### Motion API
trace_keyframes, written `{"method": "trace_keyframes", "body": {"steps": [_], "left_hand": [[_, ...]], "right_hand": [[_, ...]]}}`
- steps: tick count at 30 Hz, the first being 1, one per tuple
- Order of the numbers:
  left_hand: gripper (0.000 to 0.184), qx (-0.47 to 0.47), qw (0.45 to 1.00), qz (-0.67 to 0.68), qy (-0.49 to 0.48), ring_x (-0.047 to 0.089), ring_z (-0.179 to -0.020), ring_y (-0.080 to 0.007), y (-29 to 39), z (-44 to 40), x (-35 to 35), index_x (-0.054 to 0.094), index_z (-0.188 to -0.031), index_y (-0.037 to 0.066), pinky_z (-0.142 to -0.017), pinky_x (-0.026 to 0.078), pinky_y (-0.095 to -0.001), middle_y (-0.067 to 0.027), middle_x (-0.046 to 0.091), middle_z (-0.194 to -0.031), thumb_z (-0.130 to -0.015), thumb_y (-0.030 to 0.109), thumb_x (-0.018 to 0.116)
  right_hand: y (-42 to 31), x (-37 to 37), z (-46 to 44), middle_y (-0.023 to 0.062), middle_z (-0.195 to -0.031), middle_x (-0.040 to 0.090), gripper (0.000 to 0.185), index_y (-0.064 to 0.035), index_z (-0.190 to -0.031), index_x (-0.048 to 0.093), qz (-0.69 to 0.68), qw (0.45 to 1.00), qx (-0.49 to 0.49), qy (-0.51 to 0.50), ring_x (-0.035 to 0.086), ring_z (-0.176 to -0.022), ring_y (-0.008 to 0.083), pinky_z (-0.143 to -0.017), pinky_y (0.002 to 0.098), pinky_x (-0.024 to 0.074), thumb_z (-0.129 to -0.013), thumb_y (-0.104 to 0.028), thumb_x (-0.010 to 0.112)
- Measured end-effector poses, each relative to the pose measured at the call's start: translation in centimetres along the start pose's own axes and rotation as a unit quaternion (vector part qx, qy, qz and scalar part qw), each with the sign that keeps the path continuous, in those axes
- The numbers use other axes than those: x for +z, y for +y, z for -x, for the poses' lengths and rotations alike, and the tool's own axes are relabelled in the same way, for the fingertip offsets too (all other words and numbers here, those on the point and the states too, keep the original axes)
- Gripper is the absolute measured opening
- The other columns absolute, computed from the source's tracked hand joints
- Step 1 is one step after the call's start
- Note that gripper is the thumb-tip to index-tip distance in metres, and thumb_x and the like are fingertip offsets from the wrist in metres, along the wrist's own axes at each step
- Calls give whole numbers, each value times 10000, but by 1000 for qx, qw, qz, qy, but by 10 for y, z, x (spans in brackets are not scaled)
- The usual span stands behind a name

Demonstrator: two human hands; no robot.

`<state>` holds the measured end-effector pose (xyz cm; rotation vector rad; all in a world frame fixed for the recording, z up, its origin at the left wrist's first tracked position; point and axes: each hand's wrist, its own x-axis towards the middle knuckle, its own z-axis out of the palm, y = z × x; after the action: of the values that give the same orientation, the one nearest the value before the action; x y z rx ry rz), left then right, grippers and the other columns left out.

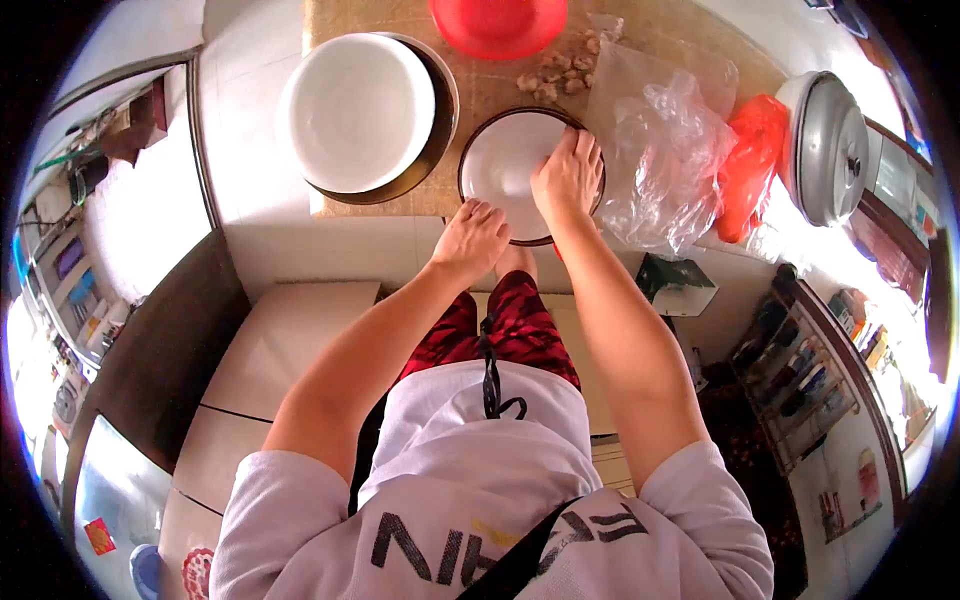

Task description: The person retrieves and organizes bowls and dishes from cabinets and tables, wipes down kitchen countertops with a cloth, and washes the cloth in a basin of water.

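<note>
Dish [505, 160], round and white with a thin dark rim, sits at the near edge of the light brown tabletop [440, 190], between and beneath the two bare hands. The right hand [568, 178] grasps it at the right side, fingers bent over the rim and thumb lying on the white surface. The left hand [470, 240] is at the near-left rim with its fingers curled in; whether they close on the rim or only rest against it, I cannot tell. Left of the dish stands a deep, round white bowl [360, 115], set on a wider, dark brown round vessel [437, 140]; a pale rim shows behind them. Beyond the dish, toward the far side of the tabletop, are a glossy red round basin [498, 18], partly cut off by the view, and, nearer the dish, a loose scatter of small, knobbly tan pieces [562, 75]. Just right of the dish lies a crumpled clear plastic bag [665, 150], and past that a bunched orange-red plastic bag [748, 165], close against a grey, round metal lid with a dark knob [832, 150], farthest right of the dish among these things.
</note>
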<state>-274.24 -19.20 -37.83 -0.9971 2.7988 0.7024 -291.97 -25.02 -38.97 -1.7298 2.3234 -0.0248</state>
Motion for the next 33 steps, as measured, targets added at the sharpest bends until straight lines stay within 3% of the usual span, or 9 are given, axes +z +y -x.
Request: {"method": "trace_keyframes", "body": {"steps": [4, 10, 13, 14, 17, 20, 21, 24, 33], "left_hand": [[98, 14, 1000, 24, 4, 578, -1048, -243, -4, -4, -1, 632, -866, 90, -1038, 403, -387, -79, 589, -979, -823, 154, 571], [163, 24, 997, 40, -68, 568, -1096, -236, -12, -10, -3, 673, -899, 100, -1034, 399, -383, -64, 607, -1001, -860, 184, 540], [118, -39, 996, 76, 10, 568, -1075, -251, -16, -7, -6, 658, -887, 82, -978, 436, -394, -73, 604, -994, -835, 173, 604], [127, -104, 987, 108, 58, 574, -1050, -261, -13, -4, -6, 649, -889, 68, -949, 450, -400, -83, 609, -982, -815, 172, 643], [241, -290, 916, 194, 197, 592, -977, -292, 0, 9, -13, 621, -893, 26, -863, 490, -420, -113, 623, -947, -756, 169, 758], [263, -537, 745, 386, 86, 640, -848, -329, 7, 5, -9, 635, -895, 7, -789, 515, -429, -141, 662, -842, -791, 219, 752], [287, -555, 733, 379, 102, 669, -758, -356, 9, 4, 3, 647, -873, -5, -744, 529, -433, -160, 683, -757, -803, 251, 757], [323, -609, 682, 394, 93, 697, -795, -332, 14, -1, 16, 650, -803, 12, -742, 540, -420, -144, 713, -811, -793, 314, 764], [300, -652, 650, 363, 147, 691, -817, -353, 31, -14, 9, 661, -826, 11, -796, 529, -442, -157, 708, -812, -803, 302, 734]], "right_hand": [[-1, -1, -4, 190, -1178, 510, 362, 50, -1153, 528, 2, 1000, 1, -23, 506, -1129, 374, -973, 469, 413, -828, -107, 555], [-3, -4, -4, 189, -1177, 509, 332, 44, -1126, 532, 0, 1000, 11, -21, 508, -1118, 372, -972, 474, 414, -826, -95, 555], [-1, 0, -4, 189, -1173, 504, 323, 42, -1115, 532, 4, 1000, -2, 4, 502, -1119, 373, -971, 475, 414, -822, -91, 561], [0, 2, -4, 190, -1177, 501, 323, 42, -1115, 531, 2, 1000, 2, -6, 500, -1124, 375, -970, 477, 415, -822, -91, 562], [-2, 1, -4, 194, -1188, 496, 326, 43, -1117, 528, -5, 1000, 13, -21, 493, -1137, 381, -964, 483, 419, -822, -92, 564], [-2, 4, -3, 198, -1197, 491, 339, 46, -1129, 523, -8, 1000, 16, -17, 488, -1147, 390, -957, 489, 425, -823, -92, 565], [-3, 2, -3, 200, -1201, 488, 347, 49, -1136, 520, -9, 1000, 19, -21, 486, -1151, 393, -955, 491, 427, -823, -92, 566], [-2, 3, -3, 202, -1215, 481, 373, 57, -1159, 512, -14, 1000, 10, -8, 477, -1166, 399, -956, 495, 427, -822, -91, 570], [5, 10, 0, 200, -1247, 462, 460, 61, -1240, 481, -19, 1000, -8, -9, 461, -1189, 400, -969, 497, 419, -820, -97, 582]]}}
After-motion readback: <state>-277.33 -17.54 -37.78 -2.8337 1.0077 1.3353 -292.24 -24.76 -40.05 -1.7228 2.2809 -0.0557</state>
